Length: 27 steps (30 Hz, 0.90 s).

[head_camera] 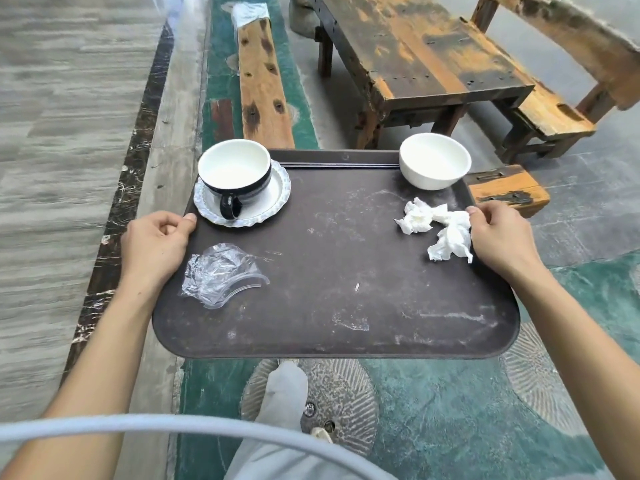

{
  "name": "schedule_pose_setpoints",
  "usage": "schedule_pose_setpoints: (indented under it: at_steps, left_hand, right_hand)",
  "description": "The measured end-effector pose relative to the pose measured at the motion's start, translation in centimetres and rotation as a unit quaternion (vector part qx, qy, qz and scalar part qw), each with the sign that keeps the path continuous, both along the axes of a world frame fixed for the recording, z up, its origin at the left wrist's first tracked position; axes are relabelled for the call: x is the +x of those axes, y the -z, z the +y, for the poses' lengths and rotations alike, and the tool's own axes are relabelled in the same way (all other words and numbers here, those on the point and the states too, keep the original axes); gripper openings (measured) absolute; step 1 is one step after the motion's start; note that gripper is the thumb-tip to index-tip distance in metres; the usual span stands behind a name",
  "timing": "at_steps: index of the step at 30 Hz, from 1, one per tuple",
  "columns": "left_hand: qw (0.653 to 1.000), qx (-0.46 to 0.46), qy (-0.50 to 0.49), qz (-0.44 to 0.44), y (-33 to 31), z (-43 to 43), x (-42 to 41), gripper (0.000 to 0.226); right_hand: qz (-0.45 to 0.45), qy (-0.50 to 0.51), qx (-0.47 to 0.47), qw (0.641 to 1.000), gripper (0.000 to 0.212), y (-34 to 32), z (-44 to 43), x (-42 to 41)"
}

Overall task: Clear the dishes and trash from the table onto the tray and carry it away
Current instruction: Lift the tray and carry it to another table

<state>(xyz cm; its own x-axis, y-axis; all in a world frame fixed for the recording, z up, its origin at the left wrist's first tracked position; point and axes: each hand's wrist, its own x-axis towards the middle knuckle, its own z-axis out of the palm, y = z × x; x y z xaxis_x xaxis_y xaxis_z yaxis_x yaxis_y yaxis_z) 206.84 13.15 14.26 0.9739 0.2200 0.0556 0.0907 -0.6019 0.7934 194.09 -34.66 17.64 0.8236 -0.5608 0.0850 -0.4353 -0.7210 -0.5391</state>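
Gripping tray (pixel 332 306) edges, left hand (pixel 156 244), right hand (pixel 498 237)

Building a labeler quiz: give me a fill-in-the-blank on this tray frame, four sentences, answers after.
1. The black cup stands on a ____.
2. The white bowl sits at the tray's far ____ corner.
3. The crumpled tissues lie next to the ____ hand.
4. The left hand grips the ____ by its edge, near the clear plastic wrapper.

Missing words: saucer; right; right; tray
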Motion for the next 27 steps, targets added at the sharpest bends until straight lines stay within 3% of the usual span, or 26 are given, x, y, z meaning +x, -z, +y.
schedule_pose_setpoints:
  at_steps: [17, 27]
  left_hand:
    - [0.998, -0.004, 0.057, 0.009, -1.6, -6.9, 27.9, 0.032]
    - [0.998, 0.010, 0.068, 0.013, -2.2, -12.2, 38.3, 0.028]
  right_hand:
    - [0.000, 0.060, -0.001, 0.998, 0.034, -0.2, -4.2, 22.8]
    - [-0.001, 0.080, 0.006, 0.997, 0.033, 0.3, -8.5, 32.6]
